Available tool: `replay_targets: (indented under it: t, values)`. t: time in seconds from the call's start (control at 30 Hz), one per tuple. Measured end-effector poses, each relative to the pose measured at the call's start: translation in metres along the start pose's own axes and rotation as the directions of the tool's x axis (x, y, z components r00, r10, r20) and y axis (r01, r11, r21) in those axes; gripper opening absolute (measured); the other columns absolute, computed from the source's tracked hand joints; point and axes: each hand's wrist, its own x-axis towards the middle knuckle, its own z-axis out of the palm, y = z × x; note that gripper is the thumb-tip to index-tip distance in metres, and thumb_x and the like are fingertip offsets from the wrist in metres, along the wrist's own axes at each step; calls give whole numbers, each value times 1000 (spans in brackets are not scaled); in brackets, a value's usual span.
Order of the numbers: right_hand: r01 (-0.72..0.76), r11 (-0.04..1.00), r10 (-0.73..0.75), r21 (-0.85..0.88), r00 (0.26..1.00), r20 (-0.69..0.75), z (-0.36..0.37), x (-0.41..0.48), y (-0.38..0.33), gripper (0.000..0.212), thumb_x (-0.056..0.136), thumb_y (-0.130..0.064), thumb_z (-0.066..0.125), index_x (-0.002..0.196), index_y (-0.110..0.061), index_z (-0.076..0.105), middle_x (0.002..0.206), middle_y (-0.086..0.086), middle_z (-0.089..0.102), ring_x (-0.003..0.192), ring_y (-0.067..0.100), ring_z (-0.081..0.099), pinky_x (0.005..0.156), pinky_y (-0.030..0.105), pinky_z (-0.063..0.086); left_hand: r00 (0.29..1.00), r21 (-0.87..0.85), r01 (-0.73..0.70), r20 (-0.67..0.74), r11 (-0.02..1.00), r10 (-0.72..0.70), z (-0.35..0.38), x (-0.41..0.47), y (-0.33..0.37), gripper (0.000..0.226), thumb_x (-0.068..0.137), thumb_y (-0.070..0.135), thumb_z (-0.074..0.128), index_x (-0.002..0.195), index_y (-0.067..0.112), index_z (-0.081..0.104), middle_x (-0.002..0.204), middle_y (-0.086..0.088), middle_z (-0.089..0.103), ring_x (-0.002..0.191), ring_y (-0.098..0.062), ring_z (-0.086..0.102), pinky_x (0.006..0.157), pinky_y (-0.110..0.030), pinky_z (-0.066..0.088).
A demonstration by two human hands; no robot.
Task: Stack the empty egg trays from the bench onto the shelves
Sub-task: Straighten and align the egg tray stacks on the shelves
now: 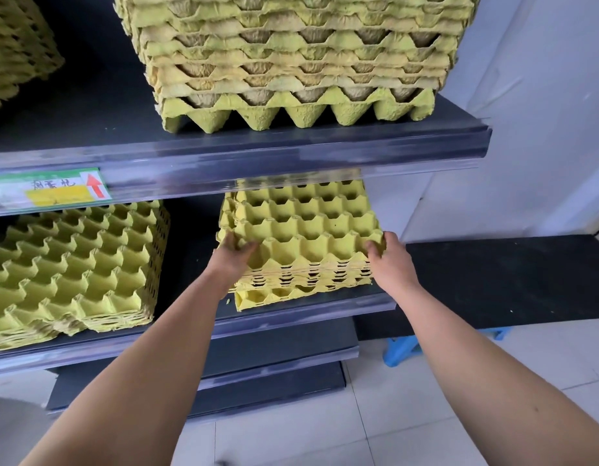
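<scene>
Left hand [236, 253] grips the left edge of the tray stack [305, 230], fingers curled over the rim into the cups. Right hand [389, 264] grips the right edge the same way. Stack sits on the middle shelf [291, 319], right part, near the front lip; bottom tray juts out nearer than the rest. Label [49, 188] on the upper shelf [257, 156] front edge, left side: green border, yellow block, red up-arrow, handwriting not legible. Black worktop [510, 280] to the right.

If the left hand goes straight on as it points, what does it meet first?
The left hand grips the egg tray stack at its near left corner, so it meets that first. Depth behind it unclear.
</scene>
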Motion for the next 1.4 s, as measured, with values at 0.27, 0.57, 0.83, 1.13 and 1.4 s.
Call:
replay_targets:
  t: [0.27, 0.57, 0.83, 1.13, 1.4]
  values:
    - [-220, 927, 156, 304, 962, 222, -5, 4, 12, 69, 94, -54, 43, 149, -23, 15, 147, 5, 40, 127, 29, 45, 106, 43, 36, 994, -85, 67, -80, 994, -74, 6, -6, -10, 60, 92, 54, 55, 137, 15, 48, 124, -2, 60, 104, -25, 59, 78, -31, 47]
    - [-57, 863, 48, 502, 998, 30, -11, 5, 6, 19, 96, -33, 52, 112, -23, 54, 97, -5, 63, 81, 8, 58, 63, 21, 44, 987, -518, 43, -113, 854, -118, 8, -15, -11, 78, 78, 35, 80, 144, 16, 42, 124, -5, 63, 106, -21, 64, 87, -34, 53]
    - [-11, 860, 11, 510, 1000, 4, 2, -9, -10, 25, 96, -38, 49, 115, -22, 52, 96, -5, 63, 84, 13, 60, 67, 27, 45, 970, -542, -141, -245, 829, 5, -12, -22, -13, 59, 80, 30, 77, 133, 14, 56, 113, -1, 70, 95, -13, 68, 86, -32, 56]
    - [11, 956, -37, 295, 996, 83, 26, -17, -8, 47, 94, -54, 42, 124, -18, 47, 106, 2, 63, 92, 21, 60, 74, 34, 47, 972, -422, -73, -232, 904, -30, -20, -25, -41, 63, 85, 47, 67, 139, 19, 52, 124, 2, 66, 107, -13, 62, 96, -31, 48]
    - [-82, 957, 19, 279, 975, 223, 30, -10, -8, 60, 94, -58, 40, 138, -17, 33, 122, 0, 50, 107, 19, 49, 86, 33, 38, 987, -347, 92, -88, 933, -131, -16, -16, -44, 71, 95, 58, 45, 155, 29, 19, 151, -2, 40, 135, -25, 40, 111, -47, 31]
